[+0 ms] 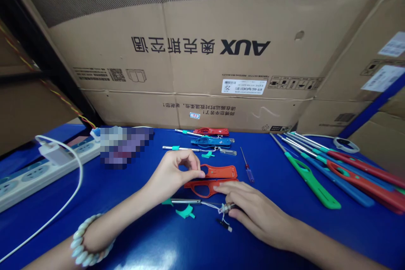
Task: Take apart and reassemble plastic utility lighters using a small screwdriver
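My left hand (177, 171) has thumb and fingertips pinched at the left end of an upper orange lighter shell half (223, 172). Just below lies a second orange shell half (205, 188) with a finger loop. My right hand (253, 211) rests its index fingertip on this lower half. Its other fingers and thumb curl around a fuel tank with a metal valve end (226, 208); the tank's body is hidden. White wires and a black igniter (224, 222) lie beside it. To the left are a metal lighter tube (186, 201) and a green trigger (186, 211).
Red (211, 131) and blue lighter shells (210, 141) lie behind, with a second tube (180, 148). A screwdriver (249, 171) lies right of them. Several assembled lighters (316, 181) sit at right, a power strip (63, 158) at left. A large cardboard box (190, 76) stands behind.
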### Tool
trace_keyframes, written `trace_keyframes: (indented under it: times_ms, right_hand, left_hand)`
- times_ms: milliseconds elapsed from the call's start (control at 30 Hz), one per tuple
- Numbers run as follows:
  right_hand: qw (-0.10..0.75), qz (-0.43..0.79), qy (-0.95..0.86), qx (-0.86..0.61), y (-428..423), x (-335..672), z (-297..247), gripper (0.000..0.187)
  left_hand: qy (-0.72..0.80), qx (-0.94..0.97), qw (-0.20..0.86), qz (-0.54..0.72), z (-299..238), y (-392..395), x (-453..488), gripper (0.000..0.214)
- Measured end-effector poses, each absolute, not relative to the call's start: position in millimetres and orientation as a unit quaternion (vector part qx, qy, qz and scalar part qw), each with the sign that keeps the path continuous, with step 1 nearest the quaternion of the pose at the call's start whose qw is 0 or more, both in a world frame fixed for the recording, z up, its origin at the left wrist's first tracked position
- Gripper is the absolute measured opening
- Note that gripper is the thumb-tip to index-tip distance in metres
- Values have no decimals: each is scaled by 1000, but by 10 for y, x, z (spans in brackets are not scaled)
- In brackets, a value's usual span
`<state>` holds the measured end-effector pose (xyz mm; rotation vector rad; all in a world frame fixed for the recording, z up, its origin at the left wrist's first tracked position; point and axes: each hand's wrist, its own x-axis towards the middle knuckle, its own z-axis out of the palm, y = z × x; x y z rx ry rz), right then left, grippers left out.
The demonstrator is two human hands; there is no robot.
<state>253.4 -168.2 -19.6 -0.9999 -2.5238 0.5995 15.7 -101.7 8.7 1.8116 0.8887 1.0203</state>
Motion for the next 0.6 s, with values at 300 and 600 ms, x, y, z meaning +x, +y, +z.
trace_keyframes:
  times_ms: [300, 600]
  right_hand:
    - [187, 220, -880, -377, -1647, 2535, -215, 11]
    - [277, 216, -850, -392, -1588, 2630, -244, 11]
  left_hand:
    - [371, 775, 344, 379, -18, -873, 109, 22]
    - [350, 802, 346, 339, -38, -947, 169, 20]
